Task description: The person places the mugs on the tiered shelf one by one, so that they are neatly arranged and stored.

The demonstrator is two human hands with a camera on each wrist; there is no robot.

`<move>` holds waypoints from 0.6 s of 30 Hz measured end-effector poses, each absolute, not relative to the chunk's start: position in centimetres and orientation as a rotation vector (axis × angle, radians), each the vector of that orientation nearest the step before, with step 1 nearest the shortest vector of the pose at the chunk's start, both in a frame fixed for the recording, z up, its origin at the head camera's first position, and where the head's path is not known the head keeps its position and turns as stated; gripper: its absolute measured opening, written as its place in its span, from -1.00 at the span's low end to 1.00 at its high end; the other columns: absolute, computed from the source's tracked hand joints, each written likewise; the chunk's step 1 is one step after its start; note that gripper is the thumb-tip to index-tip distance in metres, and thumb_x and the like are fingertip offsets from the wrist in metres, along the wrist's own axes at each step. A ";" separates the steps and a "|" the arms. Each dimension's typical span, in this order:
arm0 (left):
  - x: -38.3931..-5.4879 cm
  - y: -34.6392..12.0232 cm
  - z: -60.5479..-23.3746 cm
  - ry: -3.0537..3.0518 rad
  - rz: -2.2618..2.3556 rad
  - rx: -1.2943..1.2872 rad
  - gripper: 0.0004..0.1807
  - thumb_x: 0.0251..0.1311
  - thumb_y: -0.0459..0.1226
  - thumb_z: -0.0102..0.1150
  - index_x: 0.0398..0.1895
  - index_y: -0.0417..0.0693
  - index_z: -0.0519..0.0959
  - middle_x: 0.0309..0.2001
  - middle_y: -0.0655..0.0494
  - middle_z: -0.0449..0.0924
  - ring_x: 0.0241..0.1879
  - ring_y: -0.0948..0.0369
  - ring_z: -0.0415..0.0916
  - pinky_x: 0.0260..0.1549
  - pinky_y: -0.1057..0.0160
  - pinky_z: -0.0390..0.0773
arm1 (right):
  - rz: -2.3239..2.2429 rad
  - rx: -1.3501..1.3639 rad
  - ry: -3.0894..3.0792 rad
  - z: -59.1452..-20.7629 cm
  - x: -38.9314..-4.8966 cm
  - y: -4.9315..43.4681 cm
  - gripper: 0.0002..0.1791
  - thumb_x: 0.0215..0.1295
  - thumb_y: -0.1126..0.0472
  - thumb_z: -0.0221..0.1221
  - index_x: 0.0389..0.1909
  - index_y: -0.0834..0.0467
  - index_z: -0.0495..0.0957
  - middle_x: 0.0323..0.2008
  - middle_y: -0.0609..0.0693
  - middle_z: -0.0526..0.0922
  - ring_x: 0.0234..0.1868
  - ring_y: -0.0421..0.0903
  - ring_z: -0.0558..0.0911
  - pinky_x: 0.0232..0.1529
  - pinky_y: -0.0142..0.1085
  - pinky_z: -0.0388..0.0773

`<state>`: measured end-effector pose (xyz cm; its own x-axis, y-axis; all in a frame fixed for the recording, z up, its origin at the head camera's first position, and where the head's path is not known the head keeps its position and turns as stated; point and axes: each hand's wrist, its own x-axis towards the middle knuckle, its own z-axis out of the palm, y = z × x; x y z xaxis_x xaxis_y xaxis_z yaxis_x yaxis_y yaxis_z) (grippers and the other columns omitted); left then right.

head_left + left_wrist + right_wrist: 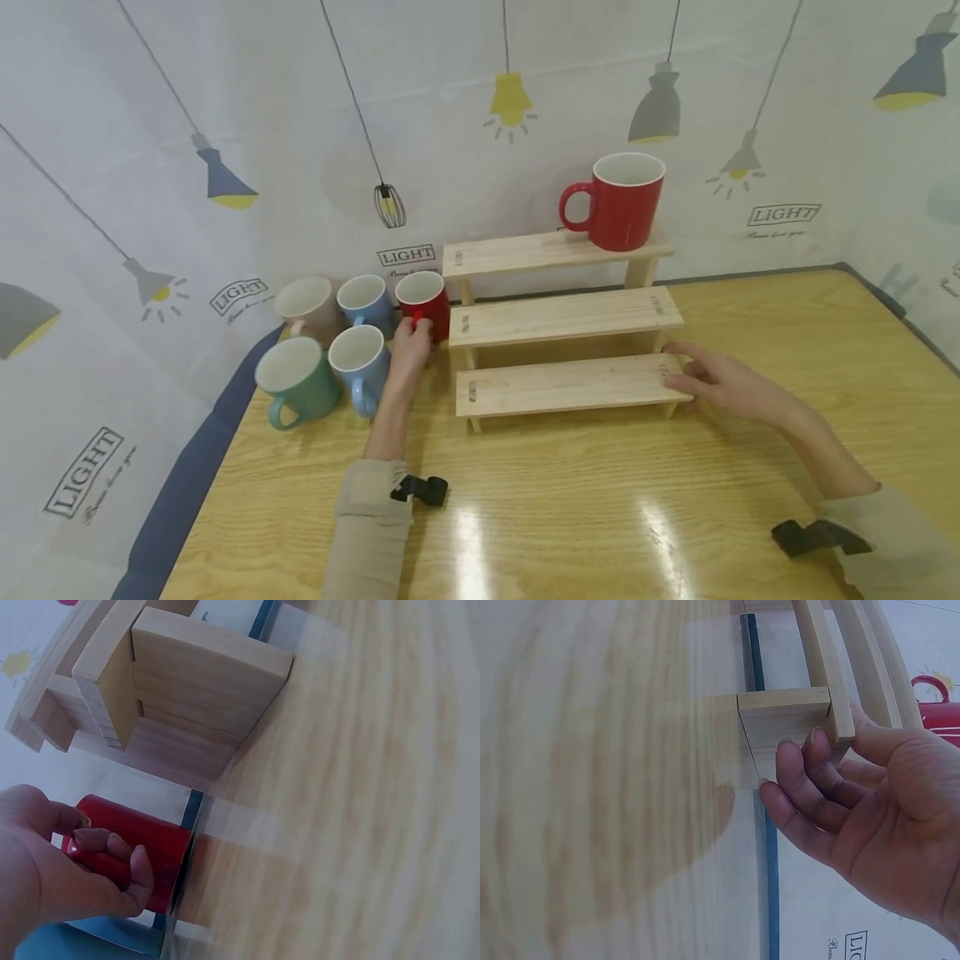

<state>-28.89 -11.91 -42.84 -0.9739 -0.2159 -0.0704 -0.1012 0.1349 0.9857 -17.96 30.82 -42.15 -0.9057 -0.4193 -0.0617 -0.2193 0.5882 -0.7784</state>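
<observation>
Left hand (412, 348) closed round the handle (101, 862) of a red mug (437, 307); finger and thumb tips come close together there in the left wrist view. That mug is upright at the rear of the counter (555, 492), just left of a three-tier wooden rack (566, 317), handle turned toward the person. Right hand (716, 385) at the right end of the rack's lowest tier (566, 386), thumb over the board, fingers curled in at its end and underside, a narrow hold. Second red mug (626, 207) upright on the top tier (517, 254), toward its right end, handle pointing left. Left of the held mug, a cluster of four: pinkish mug (307, 308) and blue mug (369, 298) in the back row, green mug (302, 379) and light-blue mug (362, 354) in front, all upright. Light-blue one sits right beside the left forearm, its handle facing the near side; green one's handle also faces near. Pale sleeves (371, 533) on both arms, each with a black strap fitting (427, 490) near the wrist. Behind, a whitish sheet (450, 100) printed with hanging lamps and the word LIGHT.
</observation>
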 end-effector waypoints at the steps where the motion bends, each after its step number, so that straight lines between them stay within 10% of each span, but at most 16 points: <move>1: -28.9 -11.9 -42.8 -2.297 -1.968 0.312 -0.88 0.39 -0.29 -0.15 -0.30 -0.14 0.34 -0.36 0.05 0.29 -0.34 0.10 0.33 -0.23 0.17 0.42 | -1.216 -0.526 2.580 -42.2 -17.9 30.8 -0.39 0.52 0.17 0.09 0.41 0.39 0.16 -0.30 0.03 0.69 -0.33 -0.07 0.66 -0.25 -0.21 0.59; 18: -27.9 -11.6 -40.6 -2.114 -1.784 0.146 -0.85 0.40 -0.29 -0.10 -0.34 -0.16 0.35 -0.38 0.02 0.27 -0.26 0.09 0.26 -0.20 0.21 0.28 | -1.201 -0.515 2.579 -41.9 -17.7 30.7 -0.34 0.54 0.16 0.07 0.45 0.42 0.08 -0.27 0.06 0.69 -0.33 -0.08 0.64 -0.26 -0.19 0.58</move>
